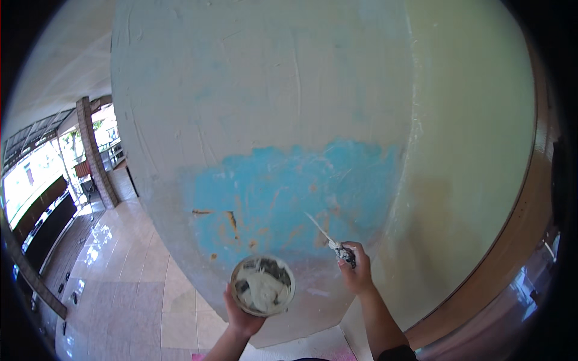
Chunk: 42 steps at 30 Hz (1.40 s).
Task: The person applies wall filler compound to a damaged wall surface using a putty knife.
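Note:
My left hand (244, 322) grips a round tub (291, 296) from its lower left side, with the opening facing me. Pale wet putty (265, 292) lies inside, and darker patches of the inner wall show through. In my right hand (359, 274) is a putty knife (345, 254), its dark handle smeared with white putty. The thin blade, seen nearly edge-on, points up and left in front of the wall's bare blue patch (283, 186); whether it touches the surface I cannot tell. Above the blue, a greyish-white coat (259, 84) with raised ridges covers the wall.
To the right, a pale green wall (469, 120) meets the coated one at a corner. Brown trim (475, 295) curves along its right side. Tiled floor (132, 271) stretches left toward a pillar (96, 153) and a dark bench-like object (48, 213). Holes and rusty marks dot the blue patch.

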### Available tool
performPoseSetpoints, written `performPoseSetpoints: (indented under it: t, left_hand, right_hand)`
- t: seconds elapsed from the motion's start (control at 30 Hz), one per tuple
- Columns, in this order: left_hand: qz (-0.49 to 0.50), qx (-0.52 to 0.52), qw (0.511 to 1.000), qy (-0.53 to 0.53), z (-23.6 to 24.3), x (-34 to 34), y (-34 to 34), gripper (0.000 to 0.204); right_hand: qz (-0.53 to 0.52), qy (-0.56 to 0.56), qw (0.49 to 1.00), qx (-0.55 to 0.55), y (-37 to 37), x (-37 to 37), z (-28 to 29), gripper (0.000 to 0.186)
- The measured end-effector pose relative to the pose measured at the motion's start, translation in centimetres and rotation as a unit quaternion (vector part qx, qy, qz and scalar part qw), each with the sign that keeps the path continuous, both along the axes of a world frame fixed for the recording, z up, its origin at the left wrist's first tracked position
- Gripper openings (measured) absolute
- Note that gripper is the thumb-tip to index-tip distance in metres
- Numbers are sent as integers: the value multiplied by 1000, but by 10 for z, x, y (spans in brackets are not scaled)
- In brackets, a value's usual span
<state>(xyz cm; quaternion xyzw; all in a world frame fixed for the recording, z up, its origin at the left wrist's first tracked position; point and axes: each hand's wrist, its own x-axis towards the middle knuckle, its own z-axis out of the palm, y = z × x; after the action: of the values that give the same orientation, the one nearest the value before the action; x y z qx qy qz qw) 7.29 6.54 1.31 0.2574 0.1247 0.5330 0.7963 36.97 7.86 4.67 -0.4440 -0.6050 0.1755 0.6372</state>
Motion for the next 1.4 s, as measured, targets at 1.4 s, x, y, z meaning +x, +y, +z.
performPoseSetpoints:
  t: [1.4]
  left_hand:
    - [-90,21,995,-32,34,-58,16,86]
  right_hand:
    - [-142,-372,914,76,-53,-99,75,33]
